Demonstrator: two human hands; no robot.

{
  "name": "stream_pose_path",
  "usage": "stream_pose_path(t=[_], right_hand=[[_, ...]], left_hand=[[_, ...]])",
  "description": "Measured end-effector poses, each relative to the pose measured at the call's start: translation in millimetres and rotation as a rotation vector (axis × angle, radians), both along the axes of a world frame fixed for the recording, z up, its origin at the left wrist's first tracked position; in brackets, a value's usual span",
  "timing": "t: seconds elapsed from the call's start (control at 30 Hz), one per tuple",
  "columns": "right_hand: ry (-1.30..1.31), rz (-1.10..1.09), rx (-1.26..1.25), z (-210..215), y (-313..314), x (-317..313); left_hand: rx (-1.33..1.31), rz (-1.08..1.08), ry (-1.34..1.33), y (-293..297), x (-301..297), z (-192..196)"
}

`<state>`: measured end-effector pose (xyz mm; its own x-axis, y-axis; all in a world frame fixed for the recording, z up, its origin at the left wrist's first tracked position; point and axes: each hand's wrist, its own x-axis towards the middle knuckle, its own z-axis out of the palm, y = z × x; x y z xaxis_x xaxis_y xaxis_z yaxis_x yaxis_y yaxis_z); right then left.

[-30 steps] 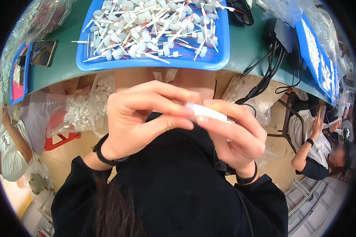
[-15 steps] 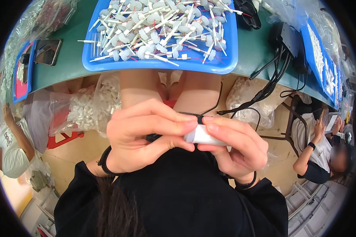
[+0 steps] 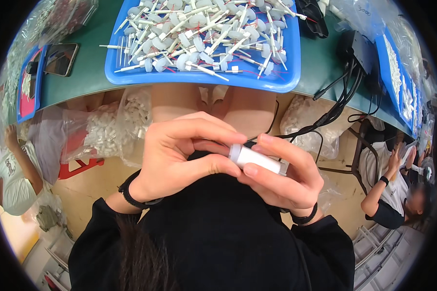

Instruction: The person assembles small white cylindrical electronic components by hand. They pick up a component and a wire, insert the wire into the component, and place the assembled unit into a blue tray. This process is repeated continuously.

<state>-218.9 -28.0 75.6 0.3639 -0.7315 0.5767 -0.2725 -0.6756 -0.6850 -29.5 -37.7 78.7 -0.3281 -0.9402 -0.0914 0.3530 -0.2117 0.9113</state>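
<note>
Over my lap, both hands hold a small white cylinder (image 3: pixel 258 161) with a translucent greyish cap-like end (image 3: pixel 235 152). My right hand (image 3: pixel 289 177) grips its body between the thumb and fingers. Around the greyish end, the thumb and fingers of my left hand (image 3: pixel 179 153) are curled, with the fingertips at its edge. The cylinder tilts down toward the right. On the table beyond lies a blue tray (image 3: pixel 204 83) heaped with thin white stick-like parts (image 3: pixel 199 34) that carry pale grey discs and red wires.
Black cables (image 3: pixel 342 92) hang from a black box over the green table's (image 3: pixel 87 80) edge. A phone (image 3: pixel 61 59) lies left of the tray. Below hang plastic bags of white pieces (image 3: pixel 109 123). People sit at the left (image 3: pixel 22 169) and right (image 3: pixel 386 194).
The cylinder has turned, its right end dropping, and more of it shows. My right fingers have spread from its top, and my left fingers have shifted around the greyish end.
</note>
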Motion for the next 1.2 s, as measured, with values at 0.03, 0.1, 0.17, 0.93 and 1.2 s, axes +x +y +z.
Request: stream_pose_path(t=[0.03,0.1,0.17,0.93,1.2], right_hand=[[0.008,-0.009,-0.004,-0.4,-0.2,-0.4],[0.023,-0.024,-0.006,-3.3,0.1,-1.9],[0.026,-0.162,0.153,1.4,-0.5,6.5],[0.033,-0.154,-0.047,-13.0,-4.7,10.5],[0.045,-0.122,-0.119,-4.7,6.5,9.5]], left_hand=[[-0.023,-0.036,-0.033,0.4,1.5,-1.6],[0.001,-0.017,-0.061,2.3,0.5,-2.7],[-0.021,0.010,-0.119,2.9,1.0,-4.6],[-0.373,0.154,-0.331,2.2,3.0,-16.8],[-0.544,0.130,-0.334,7.8,6.9,-2.3]])
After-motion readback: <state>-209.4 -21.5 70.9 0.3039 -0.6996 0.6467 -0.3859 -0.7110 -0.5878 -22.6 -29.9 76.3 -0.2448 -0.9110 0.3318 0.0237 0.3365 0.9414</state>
